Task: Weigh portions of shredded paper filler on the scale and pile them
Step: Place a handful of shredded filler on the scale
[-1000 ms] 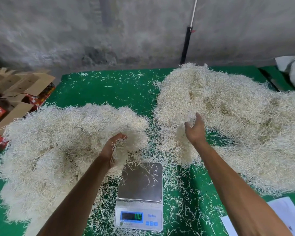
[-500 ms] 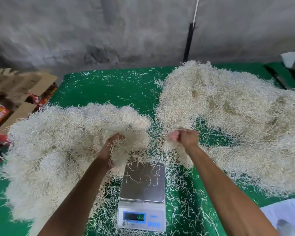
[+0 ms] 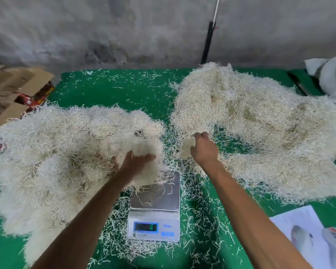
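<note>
A small digital scale (image 3: 155, 197) with a steel pan stands on the green table (image 3: 124, 90), a few loose shreds on its pan. A big pale pile of shredded paper filler (image 3: 62, 152) lies to its left, a larger one (image 3: 260, 129) to its right. My left hand (image 3: 136, 162) presses into the near edge of the left pile, just above the scale's far corner. My right hand (image 3: 204, 146) grips a small tuft of filler (image 3: 187, 147) at the near-left edge of the right pile.
Loose shreds litter the table around the scale. Cardboard boxes (image 3: 14, 90) stand off the table's left edge. Printed white paper sheets (image 3: 314, 235) lie at the near right corner. A white sack (image 3: 332, 76) sits far right. A grey wall runs behind, with a black pole (image 3: 208, 41).
My right hand drew back from the right pile, closing on a tuft of filler. My left hand stayed at the left pile's edge, its fingers now more spread.
</note>
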{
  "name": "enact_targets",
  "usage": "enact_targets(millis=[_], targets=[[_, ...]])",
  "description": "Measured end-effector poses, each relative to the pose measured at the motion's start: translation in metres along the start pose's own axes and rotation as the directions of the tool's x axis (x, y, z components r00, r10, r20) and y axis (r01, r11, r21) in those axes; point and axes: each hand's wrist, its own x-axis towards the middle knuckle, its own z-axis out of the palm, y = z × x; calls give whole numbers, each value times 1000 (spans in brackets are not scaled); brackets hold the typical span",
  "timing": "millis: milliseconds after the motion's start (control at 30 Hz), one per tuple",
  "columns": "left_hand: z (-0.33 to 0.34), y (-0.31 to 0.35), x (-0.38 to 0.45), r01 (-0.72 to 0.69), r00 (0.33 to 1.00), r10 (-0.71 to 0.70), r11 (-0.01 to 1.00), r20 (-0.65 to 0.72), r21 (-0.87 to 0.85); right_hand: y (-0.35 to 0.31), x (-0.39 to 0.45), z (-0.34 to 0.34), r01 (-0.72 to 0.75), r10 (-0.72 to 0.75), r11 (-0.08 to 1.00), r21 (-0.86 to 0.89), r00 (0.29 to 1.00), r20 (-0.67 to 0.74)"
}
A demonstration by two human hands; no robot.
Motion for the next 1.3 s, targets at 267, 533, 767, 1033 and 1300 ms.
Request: enact_targets(millis=[267,533,767,1033,1300], targets=[[22,-60,-23,-484,867,358,767,346,421,-41,-91,27,98,-388,769,631,857,339],[-10,-78,-37,-424,905,401,819,142,386,-38,-123,54,-158,-161,760,631,894,418],[-28,-83,-70,-343,935,319,927,157,155,-15,-137,51,-100,-66,808,581,964,258],[-35,-99,-80,-267,964,267,961,8,75,-16,-145,72,-88,-6,770,632,989,145],[-37,-109,-75,-270,962,272,961,-18,57,-6,-147,86,-114,33,796,595,989,146]])
